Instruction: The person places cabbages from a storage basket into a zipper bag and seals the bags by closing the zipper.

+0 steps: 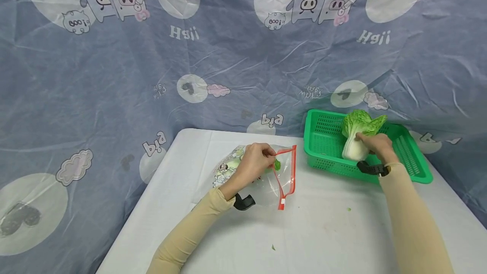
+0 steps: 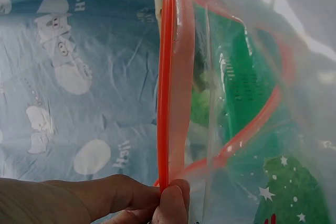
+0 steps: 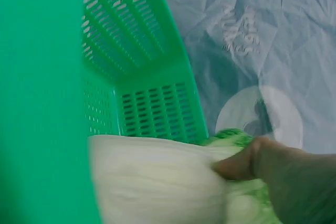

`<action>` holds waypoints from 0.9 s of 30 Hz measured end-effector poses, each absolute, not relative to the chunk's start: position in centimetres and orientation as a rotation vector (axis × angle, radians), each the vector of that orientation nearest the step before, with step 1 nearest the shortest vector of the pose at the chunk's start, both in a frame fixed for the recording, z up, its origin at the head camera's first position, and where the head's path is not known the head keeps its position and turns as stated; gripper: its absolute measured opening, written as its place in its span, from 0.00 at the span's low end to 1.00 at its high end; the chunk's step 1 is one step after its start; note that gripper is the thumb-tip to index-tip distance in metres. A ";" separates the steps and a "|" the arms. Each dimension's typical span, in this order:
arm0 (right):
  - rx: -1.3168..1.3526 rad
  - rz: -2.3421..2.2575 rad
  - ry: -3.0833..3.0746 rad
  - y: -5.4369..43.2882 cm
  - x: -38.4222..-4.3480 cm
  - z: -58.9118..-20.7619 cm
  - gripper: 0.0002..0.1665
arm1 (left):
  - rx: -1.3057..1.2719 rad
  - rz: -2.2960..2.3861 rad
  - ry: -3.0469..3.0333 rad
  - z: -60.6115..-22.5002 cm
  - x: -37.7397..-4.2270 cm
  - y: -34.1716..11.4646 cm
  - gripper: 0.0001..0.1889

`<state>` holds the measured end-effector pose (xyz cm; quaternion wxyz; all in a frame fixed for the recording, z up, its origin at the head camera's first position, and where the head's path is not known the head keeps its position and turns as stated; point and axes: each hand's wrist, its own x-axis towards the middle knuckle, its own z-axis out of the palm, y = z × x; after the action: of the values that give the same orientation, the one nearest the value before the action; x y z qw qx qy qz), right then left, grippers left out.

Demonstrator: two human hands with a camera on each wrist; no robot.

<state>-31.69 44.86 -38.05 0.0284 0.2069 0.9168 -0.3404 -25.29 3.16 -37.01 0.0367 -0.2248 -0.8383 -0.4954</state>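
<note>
My left hand pinches the red zip edge of a clear printed zip bag on the white table. In the left wrist view the thumb and finger grip the red strip, and the bag's mouth gapes beside it. Something pale green lies inside the bag, partly hidden by the hand. At the right, my right hand grips a napa cabbage by its white stalk, over the green basket. Its leafy end points to the back; the thumb presses on the stalk in the right wrist view.
The basket with slotted walls stands at the table's back right, close to the grey-blue printed curtain. Small green leaf scraps lie on the white tabletop in front. Black bands circle both wrists.
</note>
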 end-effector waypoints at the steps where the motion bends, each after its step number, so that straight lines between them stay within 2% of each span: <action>1: 0.656 -1.074 2.853 44.6 -31.5 -37.9 0.47 | -0.686 -1.530 -2.570 -37.0 -25.3 3.1 0.04; 8: 0.812 -1.243 2.981 42.6 -31.0 -37.4 0.56 | -0.648 -1.631 -2.567 -36.8 -25.5 3.0 0.03; 12: 0.847 -1.380 3.008 41.4 -30.5 -36.8 0.58 | -0.628 -1.609 -2.563 -36.6 -25.5 2.9 0.03; 17: 0.830 -1.517 3.037 39.3 -29.3 -35.9 0.55 | -0.606 -1.608 -2.556 -36.5 -25.5 2.8 0.02; 27: 0.570 -1.773 3.130 32.8 -26.1 -35.6 0.44 | -0.580 -1.638 -2.539 -36.3 -25.7 2.4 0.02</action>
<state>-26.08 32.77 -35.57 -0.2477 0.1516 0.8326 -0.4716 -25.72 2.42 -36.26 0.0324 -0.1883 -0.8249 -0.5320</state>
